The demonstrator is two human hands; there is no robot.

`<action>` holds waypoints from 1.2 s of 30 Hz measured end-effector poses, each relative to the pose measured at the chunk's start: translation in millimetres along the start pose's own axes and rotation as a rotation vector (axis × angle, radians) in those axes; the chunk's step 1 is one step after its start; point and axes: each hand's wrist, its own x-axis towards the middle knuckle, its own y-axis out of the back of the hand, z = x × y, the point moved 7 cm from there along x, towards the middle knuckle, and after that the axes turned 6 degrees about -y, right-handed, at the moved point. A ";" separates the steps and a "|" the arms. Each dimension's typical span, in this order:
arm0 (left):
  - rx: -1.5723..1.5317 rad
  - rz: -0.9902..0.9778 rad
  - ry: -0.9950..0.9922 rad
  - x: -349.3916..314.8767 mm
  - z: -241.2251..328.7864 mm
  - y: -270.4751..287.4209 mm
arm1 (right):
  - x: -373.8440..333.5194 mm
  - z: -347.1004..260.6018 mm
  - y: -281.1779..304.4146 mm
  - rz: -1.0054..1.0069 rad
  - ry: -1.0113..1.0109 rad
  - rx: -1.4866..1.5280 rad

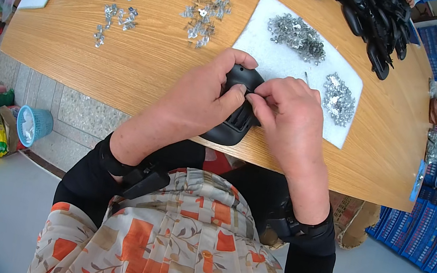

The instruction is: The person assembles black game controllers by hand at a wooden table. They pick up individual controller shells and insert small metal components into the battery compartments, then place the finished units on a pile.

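A black plastic housing with slotted recesses rests at the table's near edge, partly covered by my hands. My left hand is closed around its left side, the thumb pressing on its upper face. From the other side, my right hand pinches with thumb and forefinger close to the left thumb, against the housing. Whatever small piece sits in that pinch is hidden. Just beyond my right hand lies a white foam sheet bearing a heap of small silvery metal parts and a second heap of tiny metal pieces.
Loose metal clips lie scattered farther left on the wooden table, beside another small group. Black plastic parts are piled at the far right. A blue basket stands on the floor left; blue boxes are stacked right.
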 end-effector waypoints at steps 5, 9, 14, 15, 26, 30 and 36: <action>-0.286 0.106 -0.076 -4.8 -0.8 5.0 | -14.7 18.0 13.2 0.085 -0.244 0.260; -0.328 0.087 -0.103 -12.1 10.1 1.4 | -27.7 35.5 -19.9 -0.031 -0.493 0.993; -0.359 0.003 0.077 -12.2 6.6 3.9 | -34.4 31.6 -23.0 -0.188 -0.645 1.228; -0.419 -0.006 0.101 -11.8 4.4 2.4 | -35.2 31.4 -22.4 -0.197 -0.644 1.219; -0.018 -0.042 0.007 -15.2 9.2 -5.3 | -41.0 31.8 -16.6 -0.234 -0.542 1.156; 0.253 0.061 -0.205 -13.5 22.1 -8.2 | -39.7 24.8 -15.4 -0.235 -0.575 1.168; -0.015 0.024 -0.086 -14.2 11.2 -7.9 | -37.0 28.5 -14.2 -0.225 -0.562 1.188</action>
